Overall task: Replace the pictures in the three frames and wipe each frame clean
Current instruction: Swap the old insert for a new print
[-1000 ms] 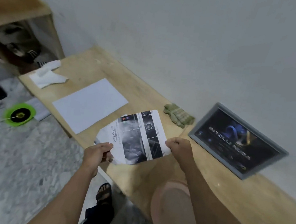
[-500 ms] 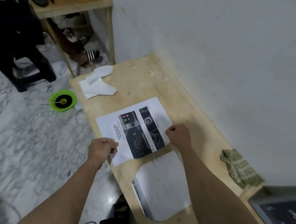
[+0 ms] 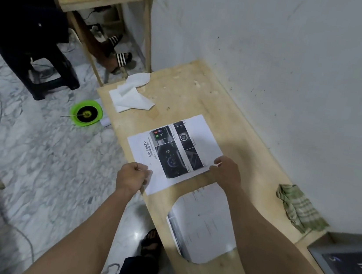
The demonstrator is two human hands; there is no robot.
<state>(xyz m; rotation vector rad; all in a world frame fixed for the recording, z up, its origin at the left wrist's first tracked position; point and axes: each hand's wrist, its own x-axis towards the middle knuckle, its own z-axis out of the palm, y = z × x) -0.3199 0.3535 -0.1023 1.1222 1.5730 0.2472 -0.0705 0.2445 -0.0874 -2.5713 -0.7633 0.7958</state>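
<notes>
On the desk (image 3: 240, 131), at 12 o'clock from you, lies the printed picture (image 3: 173, 149); your left hand (image 3: 132, 176) and right hand (image 3: 224, 172) pinch its near corners with curled fingers.

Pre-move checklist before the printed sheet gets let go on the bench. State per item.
1. Printed sheet flat on bench: cannot tell, near edge still pinched.
2. Left hand grips near left corner: ok.
3. Right hand pinches near right corner: ok.
4. Sheet fully on bench: not ok, left corner overhangs the front edge.
5. Green cloth within reach by the wall: ok.
6. Frame in view, only partly: cannot tell if open.
</notes>
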